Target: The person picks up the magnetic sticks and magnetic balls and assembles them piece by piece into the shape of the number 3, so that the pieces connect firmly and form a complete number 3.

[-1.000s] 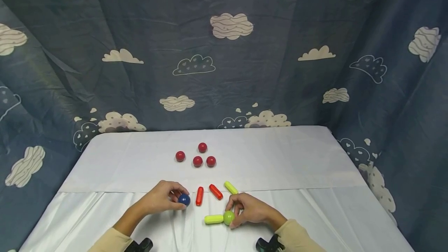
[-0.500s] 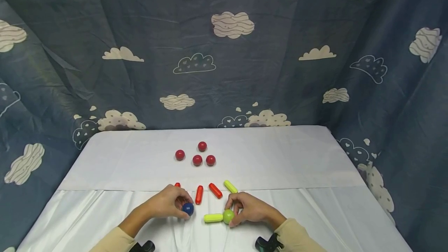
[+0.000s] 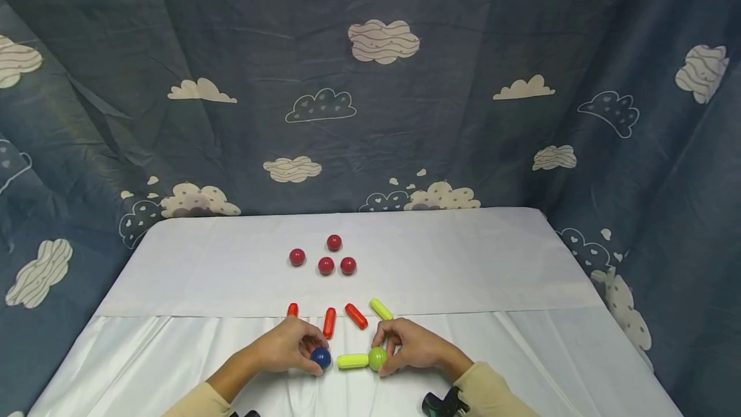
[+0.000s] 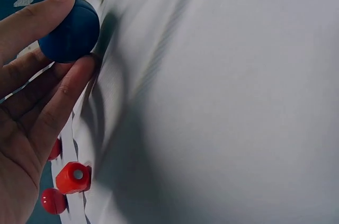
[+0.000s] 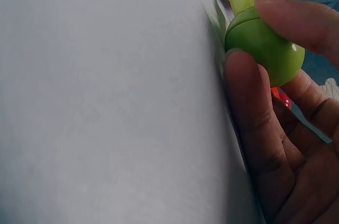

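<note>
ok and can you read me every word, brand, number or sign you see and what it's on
No readable text in any view.
Blue ball, green ball, red balls, red sticks, yellow-green sticks: no lettering shows.
Backdrop: printed clouds, no words.
Black device at the right wrist: too small to tell if anything is written.

I've watched the left hand [image 3: 286, 345] bring the blue ball [image 3: 321, 358] toward five o'clock, until it is just short of the lime stick [image 3: 352, 361], at its nine o'clock. A red stick [image 3: 292, 309], hidden a second ago, pokes out at the hand's twelve o'clock.
</note>
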The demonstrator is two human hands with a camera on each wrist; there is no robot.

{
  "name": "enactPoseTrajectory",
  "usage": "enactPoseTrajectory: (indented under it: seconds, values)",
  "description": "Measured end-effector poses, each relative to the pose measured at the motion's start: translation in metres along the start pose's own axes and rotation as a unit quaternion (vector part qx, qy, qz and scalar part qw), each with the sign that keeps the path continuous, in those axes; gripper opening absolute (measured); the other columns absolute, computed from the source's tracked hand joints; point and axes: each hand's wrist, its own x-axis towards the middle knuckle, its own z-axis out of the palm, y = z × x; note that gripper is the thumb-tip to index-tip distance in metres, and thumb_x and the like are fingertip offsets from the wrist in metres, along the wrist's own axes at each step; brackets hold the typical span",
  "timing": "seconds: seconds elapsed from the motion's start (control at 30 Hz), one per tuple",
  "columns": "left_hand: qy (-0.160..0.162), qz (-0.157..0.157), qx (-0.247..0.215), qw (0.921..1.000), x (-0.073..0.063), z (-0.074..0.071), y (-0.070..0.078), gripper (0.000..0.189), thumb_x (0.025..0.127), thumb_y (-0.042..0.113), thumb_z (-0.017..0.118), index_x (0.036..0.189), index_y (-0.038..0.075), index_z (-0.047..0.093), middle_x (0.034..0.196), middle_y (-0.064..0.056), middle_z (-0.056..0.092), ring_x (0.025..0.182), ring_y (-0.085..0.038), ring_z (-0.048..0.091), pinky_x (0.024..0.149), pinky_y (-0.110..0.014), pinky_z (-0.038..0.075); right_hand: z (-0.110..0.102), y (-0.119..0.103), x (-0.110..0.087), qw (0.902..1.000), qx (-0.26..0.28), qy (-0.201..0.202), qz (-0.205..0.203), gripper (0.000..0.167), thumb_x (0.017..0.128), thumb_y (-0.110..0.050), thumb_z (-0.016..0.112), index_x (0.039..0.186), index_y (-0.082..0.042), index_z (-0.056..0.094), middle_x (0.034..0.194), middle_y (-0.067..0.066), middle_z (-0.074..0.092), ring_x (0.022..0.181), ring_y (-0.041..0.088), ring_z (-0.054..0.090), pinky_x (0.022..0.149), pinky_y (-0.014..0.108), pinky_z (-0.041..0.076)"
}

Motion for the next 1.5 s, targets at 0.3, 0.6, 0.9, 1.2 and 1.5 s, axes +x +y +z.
enactPoseTrajectory:
  seconds: [0.3,0.6,0.9,1.2,1.5]
  values:
    - [0.009,0.006,-0.001,0.9999,0.001,0.007,-0.002,0.033,0.070,0.014,0.086,0.097,0.004,0.070,0.083,0.007,0.063,0.073,-0.002,0.057,0.066,-0.019,0.051,0.001,0.000,-0.001,1.0000,-0.006,0.001,-0.001,0.031,0.068,0.003,0.082,0.090,-0.008,0.064,0.068,-0.003,0.060,0.058,0.006,0.052,0.055,0.018,0.041]
    - [0.008,0.014,0.006,0.9999,0.003,0.012,0.001,0.030,0.071,0.014,0.085,0.096,0.005,0.071,0.080,0.010,0.062,0.069,0.000,0.057,0.064,-0.018,0.051,0.001,-0.002,-0.001,0.9999,-0.009,0.003,0.003,0.030,0.068,0.002,0.082,0.090,-0.007,0.063,0.072,-0.002,0.060,0.060,0.007,0.052,0.055,0.019,0.043]
    - [0.005,0.013,0.046,0.9988,0.002,0.015,0.005,0.028,0.075,0.016,0.083,0.099,0.011,0.070,0.081,0.014,0.060,0.071,0.001,0.055,0.065,-0.018,0.050,0.002,-0.001,-0.001,0.9998,-0.015,0.011,0.004,0.031,0.067,0.003,0.083,0.089,-0.008,0.063,0.072,-0.001,0.060,0.059,0.007,0.051,0.053,0.019,0.043]
    - [0.011,0.018,0.087,0.9960,-0.002,0.014,0.007,0.028,0.077,0.021,0.081,0.101,0.011,0.069,0.085,0.014,0.061,0.075,0.001,0.055,0.068,-0.018,0.049,0.002,-0.002,0.000,0.9997,-0.019,0.017,0.006,0.031,0.067,0.002,0.083,0.089,-0.008,0.063,0.074,-0.001,0.060,0.060,0.008,0.052,0.053,0.019,0.044]
    - [0.019,0.046,0.165,0.9850,-0.002,0.016,0.015,0.026,0.080,0.025,0.079,0.102,0.014,0.070,0.095,0.011,0.066,0.084,-0.001,0.055,0.079,-0.026,0.049,0.002,-0.003,0.001,0.9996,-0.015,0.018,0.015,0.031,0.067,0.003,0.083,0.089,-0.008,0.063,0.075,0.000,0.060,0.060,0.008,0.052,0.053,0.020,0.045]
